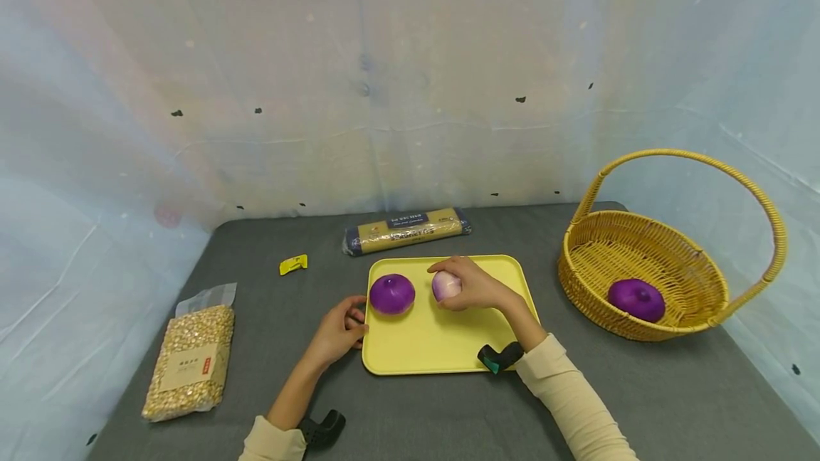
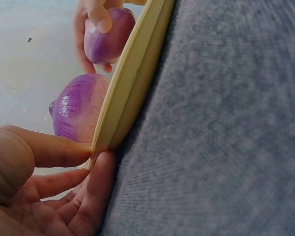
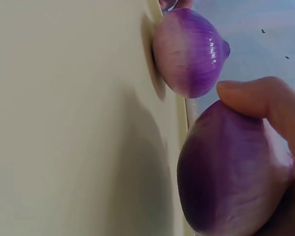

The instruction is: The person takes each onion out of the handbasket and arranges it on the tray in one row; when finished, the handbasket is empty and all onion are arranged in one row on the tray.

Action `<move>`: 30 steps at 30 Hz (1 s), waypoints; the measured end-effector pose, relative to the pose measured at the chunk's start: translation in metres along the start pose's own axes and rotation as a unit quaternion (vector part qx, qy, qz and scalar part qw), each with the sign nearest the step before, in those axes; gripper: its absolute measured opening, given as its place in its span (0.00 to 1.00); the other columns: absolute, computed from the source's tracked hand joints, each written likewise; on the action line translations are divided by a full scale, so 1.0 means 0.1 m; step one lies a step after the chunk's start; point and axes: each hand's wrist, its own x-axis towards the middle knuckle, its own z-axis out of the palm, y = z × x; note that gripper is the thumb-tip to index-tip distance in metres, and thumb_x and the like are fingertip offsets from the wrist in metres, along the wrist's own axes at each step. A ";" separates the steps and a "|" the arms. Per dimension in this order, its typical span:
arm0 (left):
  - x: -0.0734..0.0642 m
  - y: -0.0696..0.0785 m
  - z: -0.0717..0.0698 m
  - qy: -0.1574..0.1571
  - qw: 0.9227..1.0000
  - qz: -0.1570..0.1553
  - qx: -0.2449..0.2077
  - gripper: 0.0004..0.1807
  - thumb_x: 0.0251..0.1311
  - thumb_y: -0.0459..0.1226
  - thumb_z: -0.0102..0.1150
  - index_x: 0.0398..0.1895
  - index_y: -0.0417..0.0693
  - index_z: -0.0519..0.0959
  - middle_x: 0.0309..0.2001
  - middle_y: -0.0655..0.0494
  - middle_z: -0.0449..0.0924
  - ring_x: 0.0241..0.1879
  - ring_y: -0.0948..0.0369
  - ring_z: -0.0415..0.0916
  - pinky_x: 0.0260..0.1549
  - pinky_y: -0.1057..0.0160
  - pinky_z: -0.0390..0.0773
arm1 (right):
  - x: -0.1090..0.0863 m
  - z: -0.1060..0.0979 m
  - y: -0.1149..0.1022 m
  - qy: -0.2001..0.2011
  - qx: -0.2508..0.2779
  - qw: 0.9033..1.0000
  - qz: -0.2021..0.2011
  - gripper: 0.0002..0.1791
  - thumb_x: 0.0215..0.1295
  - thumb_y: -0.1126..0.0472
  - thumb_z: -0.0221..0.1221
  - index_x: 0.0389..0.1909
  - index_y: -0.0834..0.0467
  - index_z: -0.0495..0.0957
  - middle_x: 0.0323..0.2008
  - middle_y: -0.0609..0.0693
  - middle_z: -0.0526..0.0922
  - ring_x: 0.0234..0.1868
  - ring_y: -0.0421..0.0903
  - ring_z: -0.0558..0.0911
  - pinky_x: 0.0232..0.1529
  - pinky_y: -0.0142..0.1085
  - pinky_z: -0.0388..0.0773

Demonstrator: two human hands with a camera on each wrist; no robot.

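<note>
My right hand (image 1: 472, 283) grips a purple-and-white onion (image 1: 445, 286) over the yellow tray (image 1: 429, 354). In the right wrist view this onion (image 3: 231, 172) is held a little off the tray's surface, with its shadow beside it. A second onion (image 1: 392, 294), its purple end up, sits on the left part of the tray. At the tray's left edge my left hand (image 1: 339, 331) pinches the rim; the left wrist view shows the thumb (image 2: 59, 148) on the rim's top side and fingers against its outer side.
To the right stands a tall-handled wicker basket (image 1: 576, 297) with another purple onion (image 1: 636, 299) inside. A spaghetti pack (image 1: 410, 230) lies behind the tray. A small yellow packet (image 1: 293, 265) and a bag of corn-like kernels (image 1: 192, 358) lie to the left on the grey cloth (image 1: 410, 418).
</note>
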 end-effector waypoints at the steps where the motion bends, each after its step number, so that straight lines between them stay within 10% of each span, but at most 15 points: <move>1: 0.00 0.00 0.00 0.000 1.000 0.000 0.000 0.27 0.52 0.22 0.57 0.59 0.36 0.69 0.34 0.46 0.72 0.26 0.59 0.74 0.18 0.63 0.79 | 0.00 0.01 0.00 0.000 -0.001 1.000 -0.001 0.34 0.46 0.54 0.68 0.58 0.58 0.72 0.54 0.55 0.72 0.51 0.51 0.69 0.42 0.41 0.73; 19: -0.12 0.25 0.02 0.019 1.000 -0.004 0.019 0.27 0.53 0.20 0.56 0.59 0.31 0.67 0.34 0.42 0.71 0.28 0.54 0.75 0.20 0.58 0.80 | 0.02 0.09 0.02 -0.015 -0.008 0.999 0.028 0.38 0.46 0.54 0.69 0.62 0.57 0.69 0.53 0.55 0.73 0.50 0.50 0.69 0.42 0.41 0.74; 30: 0.00 -0.02 0.01 0.009 1.000 -0.006 0.009 0.27 0.53 0.23 0.58 0.59 0.38 0.69 0.34 0.47 0.72 0.27 0.59 0.74 0.18 0.63 0.79 | 0.05 0.12 0.06 0.003 0.010 1.000 0.023 0.43 0.47 0.52 0.69 0.65 0.58 0.64 0.53 0.55 0.75 0.52 0.51 0.71 0.44 0.39 0.75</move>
